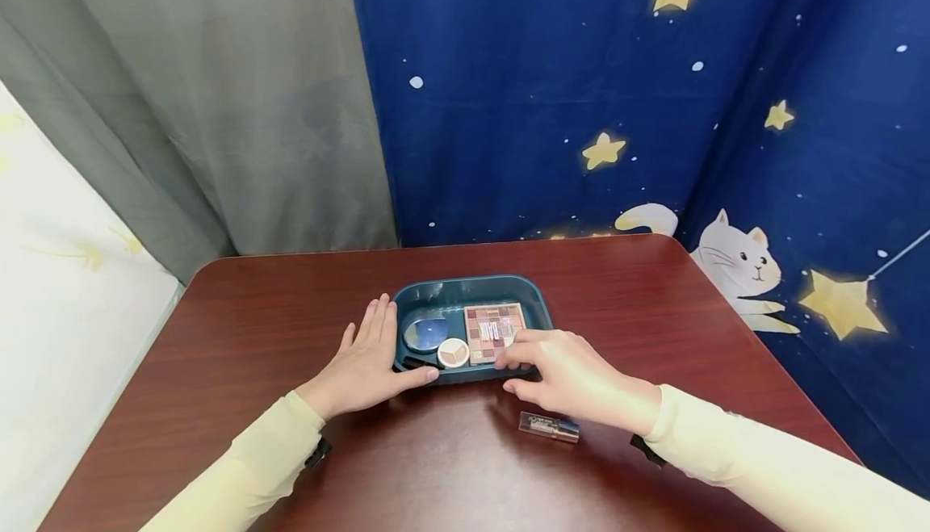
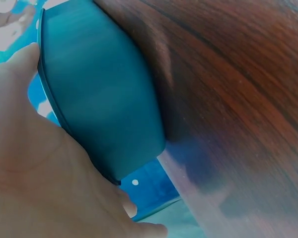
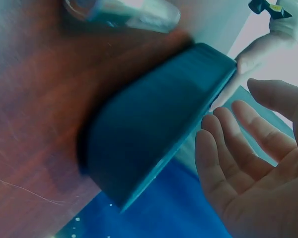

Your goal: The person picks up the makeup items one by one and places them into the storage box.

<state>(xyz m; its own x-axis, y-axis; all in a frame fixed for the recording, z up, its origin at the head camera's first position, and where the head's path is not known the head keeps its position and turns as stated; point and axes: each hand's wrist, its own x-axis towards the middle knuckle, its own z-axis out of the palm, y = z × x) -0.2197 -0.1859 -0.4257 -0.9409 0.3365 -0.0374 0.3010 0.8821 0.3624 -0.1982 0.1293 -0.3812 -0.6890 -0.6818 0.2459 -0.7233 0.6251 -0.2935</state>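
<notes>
A dark teal tray [image 1: 465, 280] sits on the table and holds several cosmetics. Inside it are a square eyeshadow palette [image 1: 485, 328] on the right, a round blue, shiny compact [image 1: 426, 333] on the left, a small white round pan with three shades [image 1: 454, 353], and a thin black item [image 1: 419, 362] partly behind the left thumb. With straight fingers, my left hand [image 1: 366, 366] rests against the tray's left rim. My right hand [image 1: 570, 370] hovers over the tray's front right corner near the palette, fingers loosely bent; the right wrist view shows nothing in them.
In front of the tray, below my right hand, lies a clear and silver lipstick-like tube [image 1: 548, 427]. The reddish-brown table [image 1: 254, 314] has rounded far corners. Behind it hang a grey curtain [image 1: 291, 112] and a blue star-patterned curtain [image 1: 508, 112].
</notes>
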